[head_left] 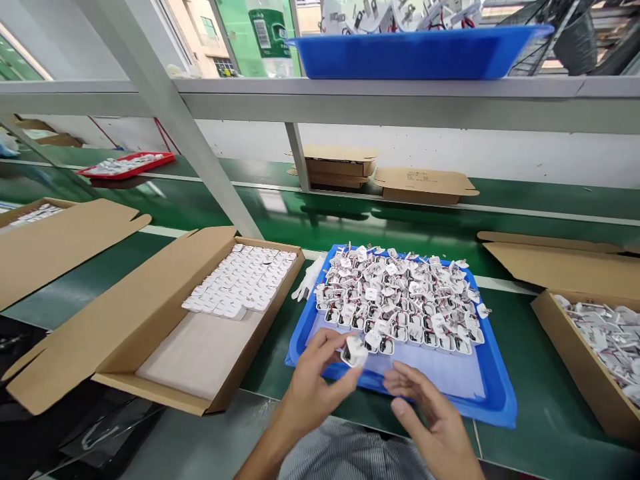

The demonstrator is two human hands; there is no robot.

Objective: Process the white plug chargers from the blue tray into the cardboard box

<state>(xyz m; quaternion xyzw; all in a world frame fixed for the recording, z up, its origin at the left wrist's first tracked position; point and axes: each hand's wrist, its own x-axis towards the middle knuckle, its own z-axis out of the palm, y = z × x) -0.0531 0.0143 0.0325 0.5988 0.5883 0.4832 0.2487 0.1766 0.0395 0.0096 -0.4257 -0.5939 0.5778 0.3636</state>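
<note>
Between the thumb and fingers of my left hand (317,380) is a small white plastic housing (355,351) with dark parts inside, held above the near edge of a blue tray (500,400). My right hand (430,417) is just right of it, fingers apart and holding nothing. Many similar white housings (400,300) with red and black wires stand packed in rows in the tray, loose white covers among them. Left of the tray, an open cardboard box (280,320) contains flat rows of white pieces (243,280) toward its far end.
At the right, another cardboard box (575,353) contains loose white parts. A white glove (307,280) lies between the left box and the tray. Overhead, a metal shelf (350,103) carries a blue bin (420,57) and a bottle (270,37). A red tray (127,165) sits far left.
</note>
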